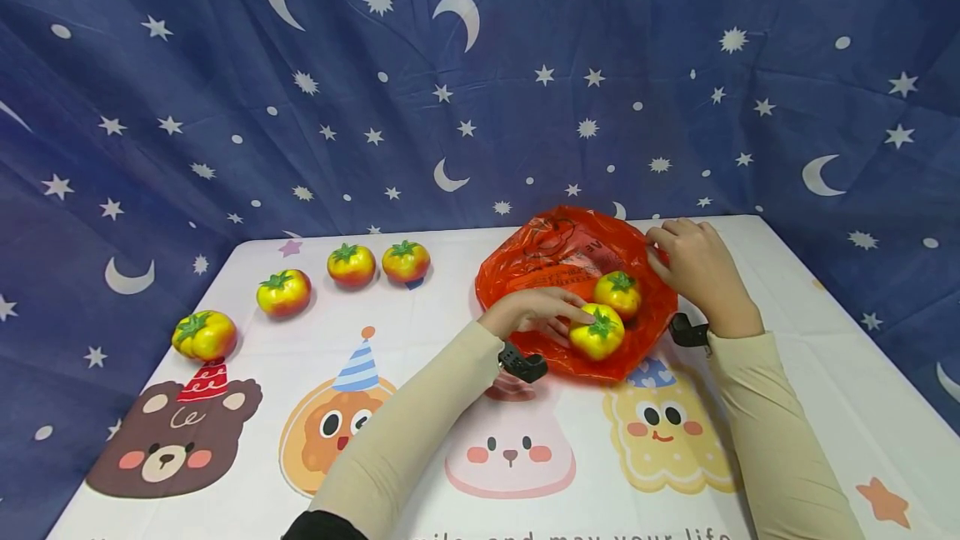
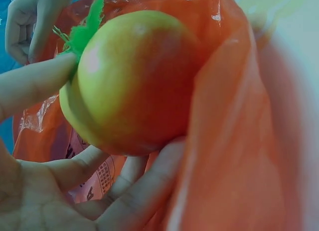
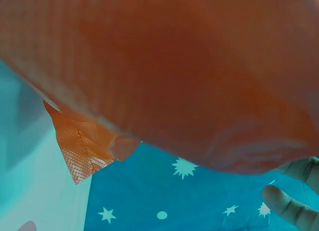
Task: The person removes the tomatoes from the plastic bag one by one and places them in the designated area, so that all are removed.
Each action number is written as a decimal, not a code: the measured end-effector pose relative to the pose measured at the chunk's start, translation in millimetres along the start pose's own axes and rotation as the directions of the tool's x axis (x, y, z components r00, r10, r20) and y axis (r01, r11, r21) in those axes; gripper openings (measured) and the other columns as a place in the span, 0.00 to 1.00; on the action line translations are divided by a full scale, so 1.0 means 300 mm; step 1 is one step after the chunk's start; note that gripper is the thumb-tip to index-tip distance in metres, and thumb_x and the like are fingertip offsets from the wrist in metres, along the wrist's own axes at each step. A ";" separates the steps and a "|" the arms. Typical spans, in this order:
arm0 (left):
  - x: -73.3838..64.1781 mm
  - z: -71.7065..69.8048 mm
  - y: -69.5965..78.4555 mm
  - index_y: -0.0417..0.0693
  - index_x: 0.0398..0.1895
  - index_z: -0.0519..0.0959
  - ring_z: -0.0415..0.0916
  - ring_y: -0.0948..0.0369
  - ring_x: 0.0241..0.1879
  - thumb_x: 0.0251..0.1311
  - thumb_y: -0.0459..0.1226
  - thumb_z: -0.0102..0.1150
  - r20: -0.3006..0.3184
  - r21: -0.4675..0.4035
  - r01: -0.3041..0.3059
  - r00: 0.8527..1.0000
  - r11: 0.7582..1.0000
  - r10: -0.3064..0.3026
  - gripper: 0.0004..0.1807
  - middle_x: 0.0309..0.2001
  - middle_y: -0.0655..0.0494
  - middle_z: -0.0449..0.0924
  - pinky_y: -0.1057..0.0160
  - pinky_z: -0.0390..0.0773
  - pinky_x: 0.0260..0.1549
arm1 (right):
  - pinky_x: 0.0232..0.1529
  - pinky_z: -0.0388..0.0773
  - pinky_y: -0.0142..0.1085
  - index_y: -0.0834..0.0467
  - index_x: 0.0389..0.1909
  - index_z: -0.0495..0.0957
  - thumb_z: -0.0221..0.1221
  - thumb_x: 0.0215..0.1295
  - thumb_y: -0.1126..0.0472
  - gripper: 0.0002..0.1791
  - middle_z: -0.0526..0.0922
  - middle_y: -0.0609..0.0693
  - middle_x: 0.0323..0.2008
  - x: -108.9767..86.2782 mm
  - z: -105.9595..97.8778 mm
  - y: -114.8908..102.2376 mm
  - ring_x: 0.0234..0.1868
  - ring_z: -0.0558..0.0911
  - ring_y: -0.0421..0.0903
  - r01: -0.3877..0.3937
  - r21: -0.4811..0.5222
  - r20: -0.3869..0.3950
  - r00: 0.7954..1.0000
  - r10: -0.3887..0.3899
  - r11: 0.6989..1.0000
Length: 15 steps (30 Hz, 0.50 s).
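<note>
A red plastic bag lies spread with its mouth wide, dark print showing inside. My left hand reaches over its near left rim and holds a yellow-and-red toy tomato with a green leafy top. In the left wrist view, thumb and fingers curve around this tomato. A second tomato rests in the bag just behind it. At the bag's far right edge, my right hand pinches the rim. The bag fills most of the right wrist view and hides part of that hand's fingers.
Toward the left of the white printed tablecloth stand more tomatoes: one above the bear print, one farther back, and a pair near the back edge. A blue star-patterned curtain hangs behind the table.
</note>
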State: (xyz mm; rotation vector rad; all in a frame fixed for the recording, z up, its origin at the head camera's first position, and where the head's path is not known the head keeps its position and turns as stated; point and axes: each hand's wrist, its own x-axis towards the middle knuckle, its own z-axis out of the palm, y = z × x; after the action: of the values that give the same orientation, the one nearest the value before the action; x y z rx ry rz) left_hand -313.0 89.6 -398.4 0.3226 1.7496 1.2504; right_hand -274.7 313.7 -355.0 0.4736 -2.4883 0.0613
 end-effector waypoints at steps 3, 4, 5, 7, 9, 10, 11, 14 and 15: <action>-0.001 -0.005 -0.003 0.40 0.62 0.66 0.74 0.56 0.39 0.62 0.37 0.57 -0.002 -0.011 -0.006 1.000 1.000 0.006 0.26 0.50 0.50 0.73 0.53 0.80 0.50 | 0.43 0.77 0.55 0.64 0.32 0.81 0.67 0.49 0.66 0.08 0.83 0.61 0.30 0.000 -0.001 0.000 0.36 0.79 0.58 -0.008 0.003 0.005 1.000 0.008 1.000; -0.001 -0.008 -0.004 0.40 0.62 0.66 0.74 0.57 0.38 0.62 0.37 0.57 -0.004 -0.012 -0.008 1.000 1.000 0.008 0.26 0.49 0.51 0.73 0.54 0.81 0.49 | 0.44 0.77 0.55 0.64 0.32 0.81 0.67 0.49 0.66 0.09 0.83 0.61 0.30 0.000 -0.002 -0.001 0.36 0.79 0.58 -0.009 0.003 0.005 1.000 0.009 1.000; -0.002 -0.009 -0.005 0.40 0.62 0.66 0.74 0.57 0.37 0.62 0.37 0.57 -0.005 -0.012 -0.010 1.000 1.000 0.010 0.26 0.49 0.51 0.73 0.54 0.81 0.48 | 0.44 0.77 0.55 0.64 0.32 0.81 0.67 0.49 0.66 0.08 0.83 0.61 0.30 0.000 -0.002 -0.001 0.36 0.79 0.58 -0.010 0.003 0.006 1.000 0.010 1.000; -0.004 -0.014 -0.007 0.40 0.62 0.66 0.74 0.58 0.35 0.62 0.37 0.57 -0.008 -0.007 -0.015 1.000 1.000 0.015 0.26 0.48 0.52 0.74 0.55 0.82 0.46 | 0.44 0.77 0.55 0.64 0.32 0.81 0.66 0.49 0.67 0.08 0.83 0.61 0.30 0.000 -0.002 -0.001 0.37 0.79 0.59 -0.007 0.004 0.003 1.000 0.007 1.000; -0.009 -0.017 -0.008 0.40 0.62 0.66 0.74 0.58 0.34 0.62 0.37 0.57 -0.008 -0.006 -0.019 1.000 1.000 0.019 0.26 0.48 0.52 0.73 0.56 0.82 0.45 | 0.44 0.77 0.56 0.64 0.32 0.81 0.66 0.49 0.67 0.08 0.83 0.61 0.30 0.000 -0.002 -0.002 0.37 0.79 0.59 -0.002 0.008 -0.002 1.000 0.002 1.000; -0.011 -0.019 -0.009 0.40 0.63 0.66 0.74 0.58 0.34 0.62 0.37 0.56 -0.008 -0.008 -0.023 1.000 1.000 0.023 0.26 0.49 0.51 0.74 0.56 0.83 0.45 | 0.43 0.76 0.56 0.64 0.32 0.81 0.66 0.49 0.67 0.08 0.83 0.62 0.30 0.000 -0.003 -0.002 0.37 0.79 0.60 0.001 0.009 -0.006 1.000 -0.001 1.000; -0.013 -0.022 -0.010 0.41 0.63 0.66 0.74 0.57 0.35 0.62 0.37 0.56 -0.009 -0.009 -0.026 1.000 1.000 0.026 0.26 0.50 0.50 0.73 0.55 0.82 0.45 | 0.43 0.76 0.57 0.65 0.32 0.81 0.66 0.49 0.68 0.08 0.83 0.62 0.30 0.000 -0.003 -0.003 0.37 0.79 0.60 0.003 0.011 -0.008 1.000 -0.003 1.000; -0.022 -0.027 -0.012 0.41 0.63 0.66 0.75 0.55 0.40 0.62 0.37 0.56 -0.016 -0.018 -0.033 0.999 0.999 0.032 0.26 0.54 0.47 0.72 0.53 0.81 0.47 | 0.43 0.76 0.57 0.65 0.32 0.81 0.67 0.49 0.68 0.09 0.83 0.62 0.30 -0.001 -0.003 -0.003 0.37 0.79 0.60 0.003 0.010 -0.008 1.000 -0.002 1.000; -0.025 -0.029 -0.012 0.42 0.64 0.66 0.75 0.53 0.42 0.62 0.37 0.55 -0.022 -0.020 -0.036 0.999 0.999 0.035 0.26 0.56 0.46 0.72 0.53 0.81 0.48 | 0.43 0.76 0.57 0.65 0.32 0.81 0.67 0.49 0.67 0.09 0.83 0.62 0.30 -0.001 -0.004 -0.003 0.37 0.79 0.60 0.001 0.008 -0.006 1.000 -0.001 1.000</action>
State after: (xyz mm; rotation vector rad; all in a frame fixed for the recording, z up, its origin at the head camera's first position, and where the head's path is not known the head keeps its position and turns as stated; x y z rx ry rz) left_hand -314.8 77.8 -397.1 0.3304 1.7554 1.3012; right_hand -273.5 313.1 -354.4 0.4770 -2.4827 0.0723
